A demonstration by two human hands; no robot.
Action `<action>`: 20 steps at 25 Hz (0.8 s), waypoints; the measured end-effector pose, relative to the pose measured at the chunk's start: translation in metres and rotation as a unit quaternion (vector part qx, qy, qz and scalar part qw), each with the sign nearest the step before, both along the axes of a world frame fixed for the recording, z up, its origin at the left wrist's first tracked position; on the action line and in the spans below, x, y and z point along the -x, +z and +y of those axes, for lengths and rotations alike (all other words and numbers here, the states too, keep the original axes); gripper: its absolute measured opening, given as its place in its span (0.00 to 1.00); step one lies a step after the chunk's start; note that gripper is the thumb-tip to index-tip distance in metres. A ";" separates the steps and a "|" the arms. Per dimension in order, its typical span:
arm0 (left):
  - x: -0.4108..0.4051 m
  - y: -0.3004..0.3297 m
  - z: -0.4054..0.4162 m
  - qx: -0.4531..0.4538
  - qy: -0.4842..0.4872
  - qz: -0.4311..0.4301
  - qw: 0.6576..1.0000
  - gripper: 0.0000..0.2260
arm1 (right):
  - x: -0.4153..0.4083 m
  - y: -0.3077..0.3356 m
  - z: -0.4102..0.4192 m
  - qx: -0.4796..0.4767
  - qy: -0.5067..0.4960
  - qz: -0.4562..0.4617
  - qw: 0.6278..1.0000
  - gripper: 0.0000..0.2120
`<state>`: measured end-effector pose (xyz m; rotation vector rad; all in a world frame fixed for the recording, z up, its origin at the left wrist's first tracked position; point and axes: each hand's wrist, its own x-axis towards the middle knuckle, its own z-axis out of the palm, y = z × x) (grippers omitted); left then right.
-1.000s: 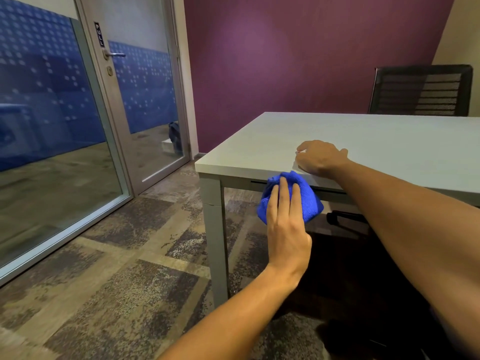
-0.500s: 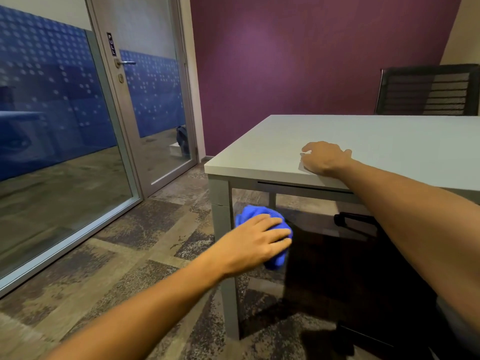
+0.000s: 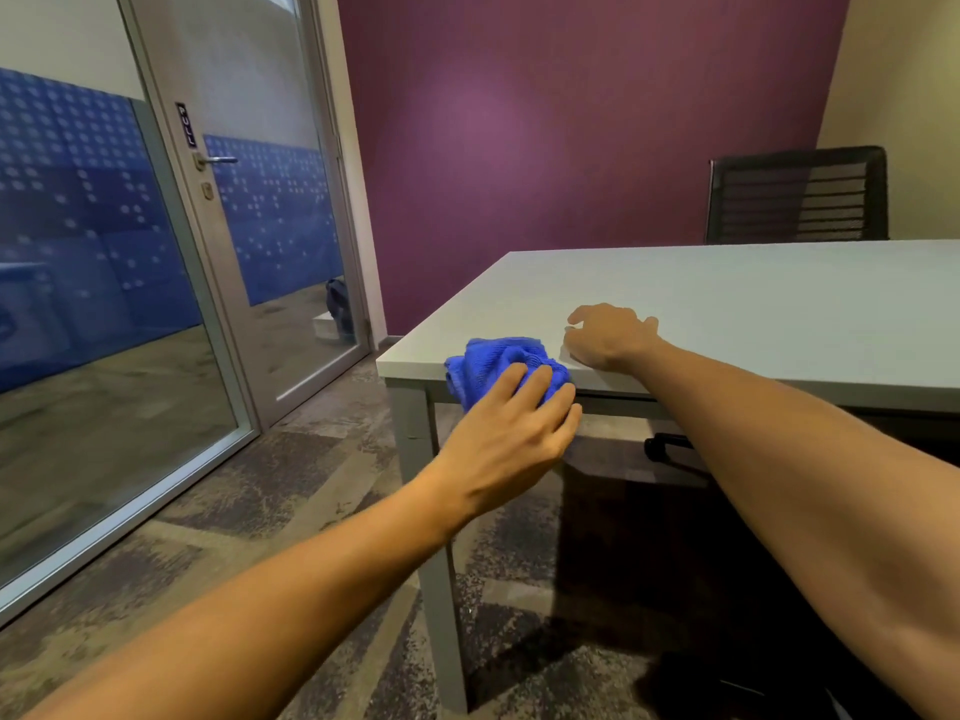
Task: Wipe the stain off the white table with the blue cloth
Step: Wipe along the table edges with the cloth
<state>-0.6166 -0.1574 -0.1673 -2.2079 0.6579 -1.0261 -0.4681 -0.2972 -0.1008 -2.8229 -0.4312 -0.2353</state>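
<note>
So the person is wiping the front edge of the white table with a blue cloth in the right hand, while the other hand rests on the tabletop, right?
Not quite: the blue cloth is under the left hand, not the right. The head view shows the right hand resting bare on the white table, with the cloth at the table's front edge, as you said.

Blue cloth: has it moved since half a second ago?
Yes. The blue cloth, under the left hand, rose from beside the table leg to the table's front edge.

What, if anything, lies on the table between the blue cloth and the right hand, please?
Nothing: in the head view only a short bare strip of white table edge separates the blue cloth, under the left hand, from the right hand.
</note>
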 end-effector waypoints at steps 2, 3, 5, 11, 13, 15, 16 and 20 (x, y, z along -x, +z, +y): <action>-0.009 0.000 -0.007 0.002 0.015 0.008 1.000 0.20 | 0.000 -0.001 0.001 -0.005 0.003 0.000 1.000 0.23; -0.012 0.000 -0.004 -0.001 0.019 0.007 1.000 0.20 | 0.001 -0.002 0.001 -0.005 0.003 -0.002 1.000 0.23; -0.015 -0.003 0.010 -0.021 0.022 0.006 0.999 0.20 | 0.000 -0.002 0.001 -0.004 0.006 -0.004 1.000 0.23; -0.012 -0.005 0.070 -0.028 0.042 0.006 0.999 0.19 | -0.006 -0.004 0.000 0.000 0.015 -0.004 1.000 0.22; -0.008 -0.006 0.087 -0.014 0.057 -0.003 0.998 0.20 | -0.007 -0.004 0.000 0.000 0.015 -0.008 1.000 0.22; -0.004 -0.008 0.097 -0.002 0.067 -0.003 0.998 0.20 | -0.007 -0.004 0.000 0.004 0.013 -0.010 1.000 0.21; -0.003 -0.009 0.101 0.006 0.068 -0.003 0.998 0.20 | -0.008 -0.004 0.000 0.006 0.013 -0.010 1.000 0.21; 0.001 -0.015 0.129 0.061 0.092 -0.021 0.994 0.22 | -0.009 -0.005 0.001 0.009 0.014 -0.016 1.000 0.20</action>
